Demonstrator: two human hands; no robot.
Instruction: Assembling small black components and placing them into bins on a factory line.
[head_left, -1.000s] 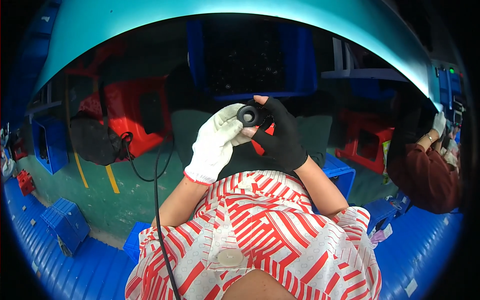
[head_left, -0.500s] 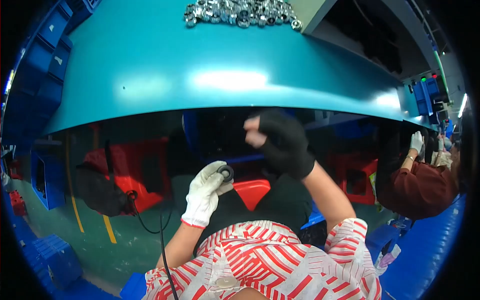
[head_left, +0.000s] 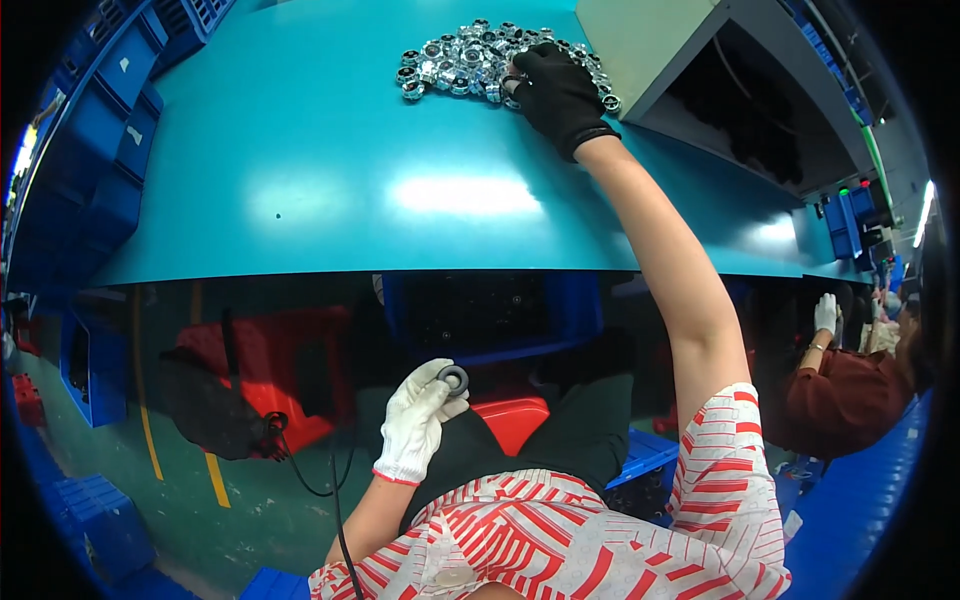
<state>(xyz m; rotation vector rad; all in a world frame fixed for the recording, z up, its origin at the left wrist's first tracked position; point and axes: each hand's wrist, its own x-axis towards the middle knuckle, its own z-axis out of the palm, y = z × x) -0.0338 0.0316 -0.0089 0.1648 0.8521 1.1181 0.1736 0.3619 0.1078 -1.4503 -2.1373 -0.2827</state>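
In a white knit glove, my left hand (head_left: 414, 421) pinches a black rubber-looking ring (head_left: 453, 380) between thumb and fingers, above my lap. My right hand (head_left: 556, 92) wears a black glove with bare fingertips and reaches far across the teal table (head_left: 330, 150). Its curled fingertips touch the right part of a pile of small shiny metal round parts (head_left: 455, 72). Whatever they grip there is hidden among the parts. Many of these parts show dark centres.
Under the table edge, a blue crate (head_left: 480, 350) holds small dark pieces. A grey-green box-like housing (head_left: 650, 50) stands right of the pile. Blue bins (head_left: 110, 130) are stacked at left. Red stools (head_left: 305, 375) stand below. Another person (head_left: 850, 390) sits at far right.
My right hand has moved from over the blue crate, forward and up to the metal pile. My left hand keeps the black ring near the same spot. The view has tilted slightly.
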